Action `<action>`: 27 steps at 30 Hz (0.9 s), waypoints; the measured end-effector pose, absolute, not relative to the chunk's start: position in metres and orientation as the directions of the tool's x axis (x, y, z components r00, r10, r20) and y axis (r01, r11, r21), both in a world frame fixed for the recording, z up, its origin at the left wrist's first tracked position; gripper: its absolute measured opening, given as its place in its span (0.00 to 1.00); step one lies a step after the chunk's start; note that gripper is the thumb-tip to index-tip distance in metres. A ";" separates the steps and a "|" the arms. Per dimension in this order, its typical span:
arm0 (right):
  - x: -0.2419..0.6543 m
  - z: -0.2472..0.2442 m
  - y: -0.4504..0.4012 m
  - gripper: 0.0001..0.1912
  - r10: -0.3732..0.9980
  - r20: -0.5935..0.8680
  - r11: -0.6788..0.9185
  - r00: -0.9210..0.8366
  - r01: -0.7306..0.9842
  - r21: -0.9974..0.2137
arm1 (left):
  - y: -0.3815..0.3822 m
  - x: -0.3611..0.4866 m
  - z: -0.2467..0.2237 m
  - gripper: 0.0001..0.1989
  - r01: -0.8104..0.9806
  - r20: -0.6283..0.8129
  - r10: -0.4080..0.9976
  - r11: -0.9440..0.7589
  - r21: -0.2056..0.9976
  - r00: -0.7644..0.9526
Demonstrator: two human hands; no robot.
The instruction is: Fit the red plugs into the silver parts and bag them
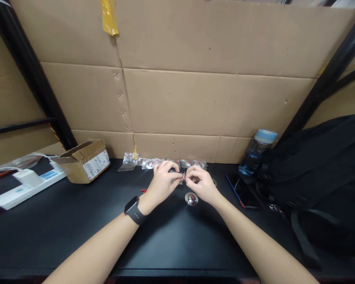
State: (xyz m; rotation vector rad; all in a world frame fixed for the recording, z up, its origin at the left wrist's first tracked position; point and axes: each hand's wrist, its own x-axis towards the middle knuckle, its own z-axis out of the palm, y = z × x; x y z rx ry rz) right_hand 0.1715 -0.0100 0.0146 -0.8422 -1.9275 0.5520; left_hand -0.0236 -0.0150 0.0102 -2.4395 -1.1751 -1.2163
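My left hand (163, 182), with a black watch on its wrist, is closed on a small object between thumb and fingers. My right hand (201, 182) pinches at the same spot from the other side, fingertips almost touching the left ones. The small piece (182, 178) between them looks shiny and partly clear; its shape is too small to tell. Just below the right hand, a round silver metal part (191, 198) with a reddish centre lies on the black table (171, 244). Behind the hands, several clear bags (150, 163) with round metal parts lie along the cardboard wall.
An open cardboard box (88, 163) and a white power strip (32, 189) are at the left. To the right are a blue-lidded bottle (254, 152), a phone (247, 193), a pen (235, 191) and a black backpack (322, 177).
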 end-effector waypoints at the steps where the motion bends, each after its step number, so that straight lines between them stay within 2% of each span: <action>1: 0.171 0.015 -0.011 0.06 0.750 0.574 0.661 -0.329 0.330 -0.674 | -0.016 -0.023 0.010 0.05 0.714 0.735 0.574 -0.677 0.177 0.362; 5: 0.177 0.021 -0.009 0.05 0.747 0.568 0.665 -0.347 0.367 -0.650 | -0.018 -0.023 0.013 0.06 0.717 0.721 0.585 -0.674 0.177 0.372; 8: 0.188 0.021 0.001 0.06 0.764 0.549 0.646 -0.340 0.412 -0.643 | -0.016 -0.028 0.018 0.10 0.760 0.723 0.626 -0.611 0.223 0.291; 11: 0.203 0.013 0.016 0.07 0.779 0.469 0.626 -0.415 0.493 -0.604 | -0.009 -0.039 0.023 0.11 0.801 0.720 0.656 -0.546 0.244 0.227; 13: 0.212 0.006 0.027 0.09 0.781 0.415 0.624 -0.467 0.560 -0.545 | -0.003 -0.052 0.025 0.11 0.822 0.675 0.688 -0.528 0.213 0.267; 15: 0.220 0.000 0.034 0.10 0.797 0.376 0.604 -0.474 0.607 -0.516 | 0.003 -0.069 0.028 0.09 0.838 0.553 0.751 -0.521 0.160 0.361; 17: 0.225 -0.004 0.039 0.09 0.818 0.349 0.575 -0.457 0.639 -0.511 | 0.009 -0.088 0.030 0.07 0.854 0.340 0.833 -0.502 0.135 0.436; 20: 0.230 -0.006 0.043 0.08 0.838 0.326 0.546 -0.438 0.678 -0.492 | 0.017 -0.113 0.033 0.03 0.877 -0.001 0.891 -0.446 0.179 0.454; 22: 0.232 -0.006 0.044 0.07 0.843 0.307 0.538 -0.442 0.698 -0.472 | 0.020 -0.118 0.034 0.04 0.882 -0.107 0.888 -0.419 0.216 0.448; 24: 0.233 -0.005 0.044 0.06 0.844 0.286 0.537 -0.455 0.705 -0.463 | 0.018 -0.109 0.034 0.03 0.849 -0.070 0.866 -0.464 0.253 0.495; 27: 0.234 -0.003 0.043 0.05 0.830 0.294 0.558 -0.475 0.685 -0.468 | 0.003 -0.073 0.027 0.05 0.693 0.190 0.740 -0.671 0.262 0.645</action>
